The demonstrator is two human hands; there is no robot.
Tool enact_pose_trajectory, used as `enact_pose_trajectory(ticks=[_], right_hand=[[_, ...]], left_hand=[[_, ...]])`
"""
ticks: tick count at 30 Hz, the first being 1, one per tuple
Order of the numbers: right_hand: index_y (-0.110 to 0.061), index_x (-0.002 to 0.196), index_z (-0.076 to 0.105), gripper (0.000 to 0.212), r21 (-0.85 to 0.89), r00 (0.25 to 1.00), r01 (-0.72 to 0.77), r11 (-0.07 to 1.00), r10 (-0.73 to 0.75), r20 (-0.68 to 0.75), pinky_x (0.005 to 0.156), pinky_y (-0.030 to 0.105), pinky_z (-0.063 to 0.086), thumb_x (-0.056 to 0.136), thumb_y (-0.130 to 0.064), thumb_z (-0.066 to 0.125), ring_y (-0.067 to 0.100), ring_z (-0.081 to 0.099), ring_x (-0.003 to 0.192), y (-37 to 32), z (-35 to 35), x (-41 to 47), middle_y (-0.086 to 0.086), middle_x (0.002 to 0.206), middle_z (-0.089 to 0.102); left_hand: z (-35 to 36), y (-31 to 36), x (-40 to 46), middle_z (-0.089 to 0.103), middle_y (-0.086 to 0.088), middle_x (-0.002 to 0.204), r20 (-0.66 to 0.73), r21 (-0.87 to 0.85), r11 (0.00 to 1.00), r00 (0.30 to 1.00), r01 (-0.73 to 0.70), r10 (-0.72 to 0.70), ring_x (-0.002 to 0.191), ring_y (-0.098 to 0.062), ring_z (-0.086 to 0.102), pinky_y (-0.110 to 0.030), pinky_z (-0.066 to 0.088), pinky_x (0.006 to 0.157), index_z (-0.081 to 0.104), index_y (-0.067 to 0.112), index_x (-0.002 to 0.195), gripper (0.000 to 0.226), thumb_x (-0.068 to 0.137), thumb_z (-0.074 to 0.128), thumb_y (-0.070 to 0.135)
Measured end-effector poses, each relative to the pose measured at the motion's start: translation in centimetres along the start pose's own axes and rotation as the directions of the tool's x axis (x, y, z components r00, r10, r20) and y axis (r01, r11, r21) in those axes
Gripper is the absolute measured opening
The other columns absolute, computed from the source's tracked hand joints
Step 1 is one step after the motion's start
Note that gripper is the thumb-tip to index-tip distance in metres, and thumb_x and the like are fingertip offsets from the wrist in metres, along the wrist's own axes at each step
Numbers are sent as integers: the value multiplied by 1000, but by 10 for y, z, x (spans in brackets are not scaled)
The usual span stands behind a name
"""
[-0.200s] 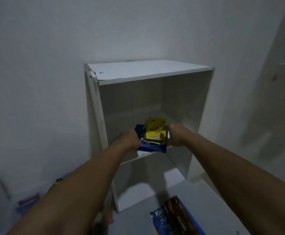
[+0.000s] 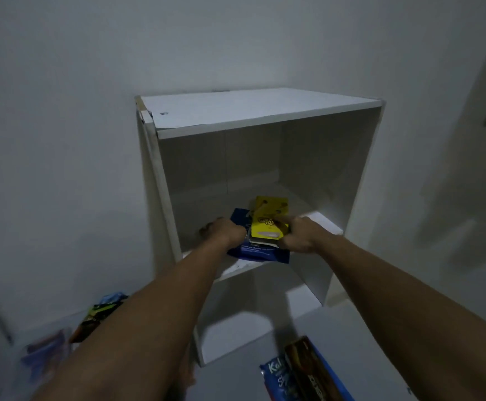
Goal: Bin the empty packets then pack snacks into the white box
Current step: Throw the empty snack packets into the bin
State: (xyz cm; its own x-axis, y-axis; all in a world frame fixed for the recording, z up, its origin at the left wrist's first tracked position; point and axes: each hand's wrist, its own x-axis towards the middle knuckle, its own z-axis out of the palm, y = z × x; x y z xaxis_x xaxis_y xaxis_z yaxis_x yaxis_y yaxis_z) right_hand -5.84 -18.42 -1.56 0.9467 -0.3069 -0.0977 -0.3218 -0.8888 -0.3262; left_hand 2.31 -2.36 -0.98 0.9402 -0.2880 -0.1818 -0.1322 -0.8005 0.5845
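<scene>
A white box point(image 2: 265, 111), an open-fronted cube with a middle shelf, stands against the wall. On the shelf lies a stack of snacks: a dark blue packet point(image 2: 260, 253) underneath and a yellow packet point(image 2: 269, 221) on top. My left hand point(image 2: 224, 231) grips the left side of the stack. My right hand point(image 2: 301, 234) holds the right side, with a finger lying across the yellow packet. Both arms reach straight into the box's upper compartment.
A blue and brown snack packet point(image 2: 302, 371) lies at the bottom right. To the lower left several colourful packets point(image 2: 97, 316) sit in what looks like a clear bag or bin point(image 2: 42, 351), blurred. The white wall stands close behind the box.
The stack of packets has slid slightly further onto the shelf with both hands still around it; otherwise the scene is the same.
</scene>
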Motion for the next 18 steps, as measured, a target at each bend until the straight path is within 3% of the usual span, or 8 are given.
enact_pose_trajectory(ticks=[3, 6, 9, 11, 14, 18], right_hand=[[-34, 135, 49, 47, 108, 990, -64, 992, 77, -121, 94, 41, 46, 89, -46, 47, 33, 55, 113, 3, 3, 11, 15, 128, 59], [-24, 119, 61, 51, 175, 961, -145, 974, 181, -208, 84, 37, 48, 87, -62, 49, 32, 60, 105, 2, 5, 19, 11, 114, 65], [-19, 97, 58, 49, 263, 929, -239, 935, 299, -219, 76, 33, 48, 73, -61, 67, 28, 61, 94, -1, 0, 22, 6, 100, 64], [-18, 81, 54, 43, 382, 916, -288, 878, 369, -156, 71, 31, 45, 68, -51, 78, 25, 59, 88, -3, -4, 24, 5, 91, 61], [-11, 76, 61, 35, 624, 921, -301, 721, 390, -7, 67, 31, 53, 62, -24, 89, 25, 66, 84, -6, -9, 23, 9, 90, 67], [-9, 68, 58, 23, 758, 928, -327, 564, 345, 143, 44, 22, 50, 73, 1, 78, 15, 59, 59, -7, -14, 10, 5, 67, 62]], left_hand=[[1, 1, 15, 64, -14, 107, 0, -252, 964, 997, 80, -83, 90, -28, 61, -29, 46, 67, 60, 2, 106, 31, 82, 62, 22], [2, 5, 22, 64, -16, 98, 38, -403, 909, 994, 112, -105, 83, -29, 61, -31, 49, 68, 61, 1, 84, 10, 80, 68, 7], [3, 8, 25, 62, -19, 99, 186, -556, 809, 977, 191, -103, 96, -35, 63, -35, 51, 71, 60, -7, 99, 17, 83, 62, -9], [3, 11, 20, 58, -15, 81, 227, -551, 812, 971, 192, -75, 89, -33, 64, -30, 51, 58, 56, -6, 100, 16, 85, 59, -12], [9, 13, 16, 47, -10, 64, 217, -507, 851, 976, 138, -29, 55, -22, 49, -14, 32, 27, 50, -1, 75, 17, 85, 58, -13], [21, 14, 15, 46, -10, 58, 193, -479, 875, 981, 74, 23, 44, -18, 43, -12, 27, 27, 47, 5, 62, 29, 81, 61, -11]])
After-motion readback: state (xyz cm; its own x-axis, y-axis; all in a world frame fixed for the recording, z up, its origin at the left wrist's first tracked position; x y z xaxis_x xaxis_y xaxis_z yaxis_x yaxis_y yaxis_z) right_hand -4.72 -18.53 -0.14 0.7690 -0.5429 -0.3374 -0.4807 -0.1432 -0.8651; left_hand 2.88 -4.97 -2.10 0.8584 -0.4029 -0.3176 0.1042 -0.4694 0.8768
